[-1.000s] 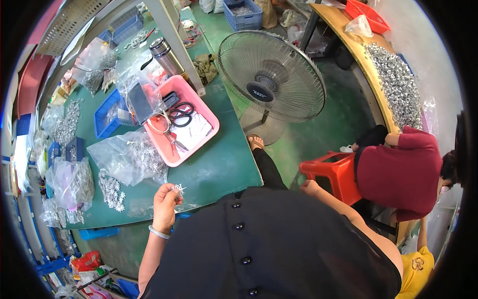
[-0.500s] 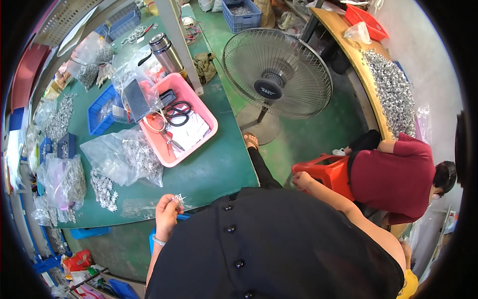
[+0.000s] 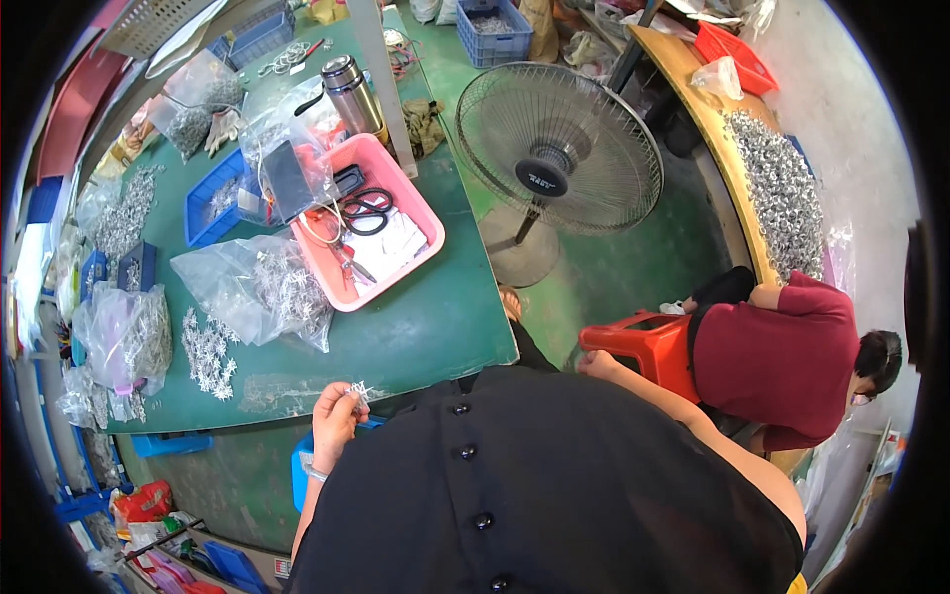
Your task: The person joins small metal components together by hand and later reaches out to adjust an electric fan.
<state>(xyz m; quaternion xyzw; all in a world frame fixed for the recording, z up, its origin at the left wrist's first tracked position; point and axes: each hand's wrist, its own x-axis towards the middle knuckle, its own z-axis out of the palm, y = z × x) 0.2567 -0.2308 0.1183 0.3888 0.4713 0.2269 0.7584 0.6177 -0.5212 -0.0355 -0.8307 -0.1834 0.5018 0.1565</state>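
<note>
My left hand (image 3: 335, 420) is closed in a pinch at the table's near edge, gripping small spiky silver metal pieces (image 3: 359, 392). A loose heap of similar spiky pieces (image 3: 208, 358) lies on the green table (image 3: 396, 342), beyond that hand and to its left. Behind the heap, a clear plastic bag (image 3: 262, 282) holds more of them. My right hand (image 3: 598, 364) hangs out to the right, away from the table, beside a red stool (image 3: 633, 342). Its fingers look curled in, and nothing shows in them.
A pink tray (image 3: 432, 252) holds scissors (image 3: 366, 212), pliers and papers. Behind it stands a steel flask (image 3: 348, 94). A blue bin (image 3: 203, 230) sits left of the tray. Beyond the table stands a fan (image 3: 542, 176). At right, a person in red (image 3: 777, 351) sits by a bench of metal parts (image 3: 777, 193).
The view has shifted slightly, so the table and tray appear a little higher and further right. My left hand still holds the spiky pieces; my right hand hangs in nearly the same place.
</note>
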